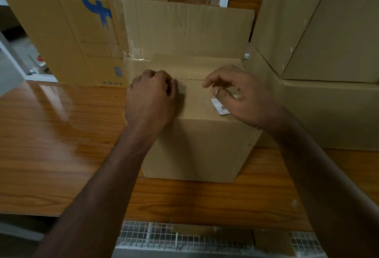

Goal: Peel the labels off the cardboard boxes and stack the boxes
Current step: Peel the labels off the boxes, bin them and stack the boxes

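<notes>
Label (220,107) under right hand (246,95)

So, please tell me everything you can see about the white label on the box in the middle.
The white label is a small paper sticker with dark print that is too blurred to read. It sits on the top of the cardboard box, near its front right edge. Most of it is hidden under the right hand, whose curled fingers seem to pinch its upper part. The visible lower corner seems to lie flat. The left hand rests curled on the box top, apart from the label.
</notes>
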Available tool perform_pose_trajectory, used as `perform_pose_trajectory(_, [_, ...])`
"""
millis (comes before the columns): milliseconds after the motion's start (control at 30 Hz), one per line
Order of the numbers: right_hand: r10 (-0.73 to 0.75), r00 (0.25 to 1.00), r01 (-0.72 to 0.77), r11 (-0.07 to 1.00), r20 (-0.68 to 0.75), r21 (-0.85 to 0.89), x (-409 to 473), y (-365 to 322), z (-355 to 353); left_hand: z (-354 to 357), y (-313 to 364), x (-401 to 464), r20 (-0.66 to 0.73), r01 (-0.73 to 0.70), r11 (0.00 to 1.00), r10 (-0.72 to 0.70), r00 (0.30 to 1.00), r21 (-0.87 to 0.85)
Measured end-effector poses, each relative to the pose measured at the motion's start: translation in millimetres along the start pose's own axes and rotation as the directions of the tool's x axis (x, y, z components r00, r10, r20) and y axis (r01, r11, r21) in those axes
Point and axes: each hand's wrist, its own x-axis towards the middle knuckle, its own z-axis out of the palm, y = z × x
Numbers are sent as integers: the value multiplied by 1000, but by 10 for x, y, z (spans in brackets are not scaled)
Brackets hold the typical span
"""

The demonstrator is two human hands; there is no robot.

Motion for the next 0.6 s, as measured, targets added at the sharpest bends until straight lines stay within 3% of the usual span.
perform_pose_trajectory(167, [120, 988, -119, 993, 101, -20, -223, -48, -68, 11, 23, -2, -13, 21, 1000, -21, 1000, 19])
perform_pose_trajectory(600, [82, 985, -75, 996, 153, -56, -161, -13, -12, 12, 34, -30, -20, 5, 1000, -4, 1000, 30])
